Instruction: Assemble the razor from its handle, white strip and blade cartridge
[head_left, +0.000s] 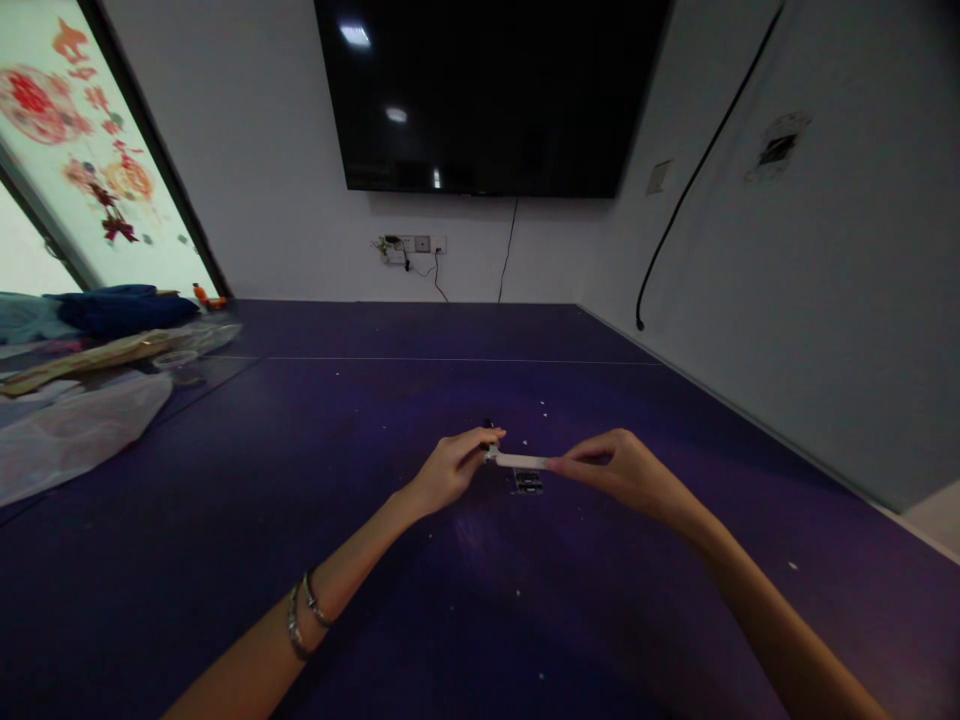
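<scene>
A thin white strip (523, 462) stretches between my two hands above a dark purple surface (360, 600). The fingers of my left hand (452, 468) are closed at its left end, around a small white-and-dark piece (491, 450) that the fingers partly cover. Thumb and fingertips of my right hand (619, 468) pinch the strip's right end. Just below the strip lies a small dark part (529, 483) with pale markings, too small to make out. Two bracelets (306, 612) circle my left wrist.
Plastic bags (90, 430) and a dark blue cloth (124, 310) are heaped at the far left. White specks dot the purple surface. A television (495, 95) hangs on the back wall above sockets (422, 244). A black cable (697, 165) runs down the right wall.
</scene>
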